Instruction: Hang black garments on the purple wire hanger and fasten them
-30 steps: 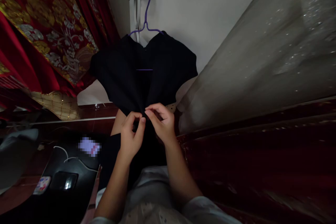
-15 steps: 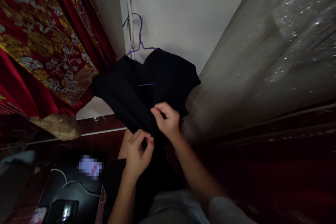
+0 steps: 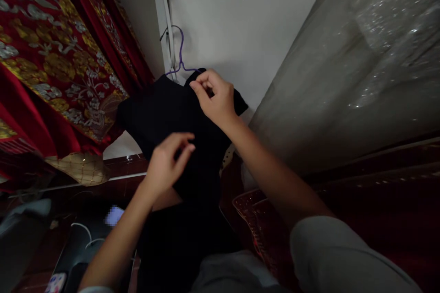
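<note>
A black short-sleeved shirt (image 3: 154,114) hangs against the wall on a purple wire hanger (image 3: 181,52). My right hand (image 3: 217,96) is closed in a pinch at the shirt's neck edge, just under the hanger's right arm. Lower down, my left hand (image 3: 168,162) is in front of the shirt's chest, fingers curved and the tips of thumb and forefinger a little apart. No cloth shows between those left fingertips. Dark folds hide the edges of the shirt's front.
Red cloth with gold and silver embroidery (image 3: 58,64) hangs at left. Large plastic-wrapped goods (image 3: 330,82) lean at right above dark red covering (image 3: 371,219). At lower left, a black surface (image 3: 77,242) holds a pale cable (image 3: 87,229) and a blurred-out bright screen (image 3: 114,216).
My right hand has risen from the shirt's mid-front to its neck. My left hand has moved up and left, its fingertips parting. The shirt's open front has closed over the hanger bar.
</note>
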The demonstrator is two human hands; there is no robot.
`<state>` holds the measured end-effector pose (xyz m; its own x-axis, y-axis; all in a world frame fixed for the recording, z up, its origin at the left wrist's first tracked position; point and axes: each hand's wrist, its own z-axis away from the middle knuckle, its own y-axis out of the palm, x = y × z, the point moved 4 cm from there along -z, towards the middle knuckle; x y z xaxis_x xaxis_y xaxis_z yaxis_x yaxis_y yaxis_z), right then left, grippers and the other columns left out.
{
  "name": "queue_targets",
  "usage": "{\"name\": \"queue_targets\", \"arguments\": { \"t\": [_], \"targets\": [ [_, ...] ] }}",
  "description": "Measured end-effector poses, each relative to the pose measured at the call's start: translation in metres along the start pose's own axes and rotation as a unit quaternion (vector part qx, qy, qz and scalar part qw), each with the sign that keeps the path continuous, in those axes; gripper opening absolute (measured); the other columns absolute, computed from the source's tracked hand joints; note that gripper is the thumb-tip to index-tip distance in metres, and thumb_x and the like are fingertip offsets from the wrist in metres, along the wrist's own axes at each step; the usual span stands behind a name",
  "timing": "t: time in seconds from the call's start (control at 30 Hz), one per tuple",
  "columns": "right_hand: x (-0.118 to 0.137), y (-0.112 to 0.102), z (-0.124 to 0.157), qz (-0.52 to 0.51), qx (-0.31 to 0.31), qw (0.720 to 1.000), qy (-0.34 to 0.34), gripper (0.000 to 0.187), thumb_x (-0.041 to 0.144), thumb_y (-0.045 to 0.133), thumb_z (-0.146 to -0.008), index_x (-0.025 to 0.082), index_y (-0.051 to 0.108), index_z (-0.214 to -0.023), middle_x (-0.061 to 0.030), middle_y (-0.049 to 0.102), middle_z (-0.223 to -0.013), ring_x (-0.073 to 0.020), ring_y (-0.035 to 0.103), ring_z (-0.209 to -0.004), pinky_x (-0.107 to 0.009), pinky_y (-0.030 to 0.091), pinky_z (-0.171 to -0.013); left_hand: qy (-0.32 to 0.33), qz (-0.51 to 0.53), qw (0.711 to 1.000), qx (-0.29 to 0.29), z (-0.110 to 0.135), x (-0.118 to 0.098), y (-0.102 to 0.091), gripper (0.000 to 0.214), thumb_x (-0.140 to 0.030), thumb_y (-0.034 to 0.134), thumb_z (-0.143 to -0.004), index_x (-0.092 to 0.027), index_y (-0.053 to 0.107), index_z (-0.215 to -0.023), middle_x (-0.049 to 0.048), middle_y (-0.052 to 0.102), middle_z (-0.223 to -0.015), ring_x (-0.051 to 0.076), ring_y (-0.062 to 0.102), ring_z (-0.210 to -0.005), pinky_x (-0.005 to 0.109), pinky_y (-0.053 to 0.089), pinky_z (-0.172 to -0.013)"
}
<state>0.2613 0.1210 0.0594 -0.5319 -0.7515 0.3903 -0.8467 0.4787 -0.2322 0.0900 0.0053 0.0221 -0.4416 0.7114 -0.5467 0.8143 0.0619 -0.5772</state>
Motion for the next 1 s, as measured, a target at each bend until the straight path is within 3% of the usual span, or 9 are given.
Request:
{"name": "queue_targets", "arguments": {
  "t": [0.1, 0.23, 0.37, 0.5, 0.67, 0.77, 0.83, 0.9, 1.0],
  "targets": [
    [0.013, -0.01, -0.006, 0.011, 0.02, 1.0, -0.009, 0.045, 0.061, 0.046, -0.105, 0.02, 0.061, -0.093, 0.0016, 0.055, -0.071, -0.011, 0.055, -0.066, -0.026, 0.051, -0.074, 0.024, -0.013, 0.994, -0.107, -0.055, 0.008, -0.024, 0.024, -0.029, 0.059, -0.104, -0.02, 0.066, -0.125, 0.0047, 0.072, -0.098, 0.018, 0.07, -0.091, 0.03, 0.055, -0.086],
    [0.019, -0.014, -0.018, 0.027, 0.047, 0.998, -0.045, 0.047, 0.061, 0.043, -0.106, 0.02, 0.065, -0.098, -0.0009, 0.061, -0.079, -0.0137, 0.062, -0.076, -0.03, 0.054, -0.082, 0.007, 0.034, 0.994, -0.102, -0.107, 0.016, -0.029, 0.014, -0.031, 0.069, -0.098, -0.017, 0.07, -0.101, 0.0021, 0.069, -0.081, 0.018, 0.071, -0.079, 0.028, 0.056, -0.075],
    [0.008, -0.006, -0.014, 0.027, 0.064, 0.995, -0.069, 0.041, 0.054, 0.046, -0.107, 0.02, 0.068, -0.098, -0.0062, 0.069, -0.089, -0.019, 0.067, -0.087, -0.035, 0.054, -0.087, -0.052, 0.117, 0.987, -0.097, -0.116, 0.02, -0.023, 0.014, -0.023, 0.068, -0.098, -0.014, 0.065, -0.088, 0.0011, 0.067, -0.07, 0.012, 0.067, -0.06, 0.022, 0.054, -0.061],
    [-0.007, 0.01, 0.01, 0.041, 0.091, 0.992, -0.078, 0.036, 0.047, 0.051, -0.105, 0.02, 0.072, -0.096, -0.0085, 0.072, -0.087, -0.0206, 0.067, -0.082, -0.035, 0.052, -0.08, -0.069, 0.116, 0.983, -0.123, -0.116, 0.016, -0.024, 0.018, -0.024, 0.065, -0.101, -0.015, 0.061, -0.087, -0.0011, 0.065, -0.067, 0.009, 0.065, -0.055, 0.019, 0.052, -0.056],
    [-0.006, 0.029, 0.065, 0.018, 0.208, 0.972, -0.109, 0.036, 0.042, 0.049, -0.105, 0.021, 0.073, -0.088, -0.0063, 0.073, -0.079, -0.0179, 0.065, -0.069, -0.031, 0.049, -0.066, -0.05, 0.036, 0.96, -0.273, -0.134, 0.031, -0.08, 0.017, -0.026, 0.049, -0.109, -0.013, 0.058, -0.104, -0.0048, 0.063, -0.078, 0.006, 0.067, -0.07, 0.016, 0.05, -0.067],
    [-0.004, 0.025, 0.09, 0.013, 0.228, 0.967, -0.109, 0.034, 0.039, 0.049, -0.106, 0.021, 0.071, -0.086, -0.0045, 0.074, -0.077, -0.0164, 0.066, -0.067, -0.03, 0.048, -0.064, -0.063, -0.022, 0.934, -0.352, -0.119, 0.072, -0.122, 0.018, -0.023, 0.049, -0.109, -0.011, 0.056, -0.098, -0.0054, 0.058, -0.078, 0.005, 0.063, -0.075, 0.017, 0.048, -0.075],
    [-0.003, 0.019, 0.099, 0.015, 0.229, 0.967, -0.107, 0.032, 0.038, 0.051, -0.105, 0.022, 0.069, -0.086, -0.0037, 0.075, -0.079, -0.0159, 0.067, -0.069, -0.029, 0.048, -0.064, -0.085, -0.062, 0.928, -0.357, -0.091, 0.103, -0.136, 0.024, -0.024, 0.055, -0.107, -0.014, 0.055, -0.085, -0.0051, 0.055, -0.073, 0.007, 0.059, -0.072, 0.021, 0.048, -0.075],
    [-0.003, 0.013, 0.102, 0.002, 0.228, 0.967, -0.111, 0.029, 0.036, 0.052, -0.104, 0.022, 0.067, -0.084, -0.0033, 0.074, -0.079, -0.0154, 0.067, -0.068, -0.028, 0.048, -0.063, -0.084, -0.114, 0.942, -0.304, -0.056, 0.125, -0.135, 0.022, -0.025, 0.058, -0.105, -0.017, 0.058, -0.084, -0.0018, 0.059, -0.077, 0.013, 0.059, -0.077, 0.027, 0.048, -0.078],
    [0.001, 0.006, 0.102, -0.021, 0.233, 0.966, -0.108, 0.025, 0.033, 0.054, -0.101, 0.022, 0.064, -0.082, -0.0013, 0.068, -0.069, -0.0141, 0.06, -0.061, -0.028, 0.045, -0.06, -0.097, -0.149, 0.971, -0.159, -0.004, 0.142, -0.113, 0.014, -0.024, 0.053, -0.104, -0.019, 0.061, -0.093, 0.0007, 0.061, -0.079, 0.017, 0.058, -0.072, 0.03, 0.045, -0.07]
  ]
}}
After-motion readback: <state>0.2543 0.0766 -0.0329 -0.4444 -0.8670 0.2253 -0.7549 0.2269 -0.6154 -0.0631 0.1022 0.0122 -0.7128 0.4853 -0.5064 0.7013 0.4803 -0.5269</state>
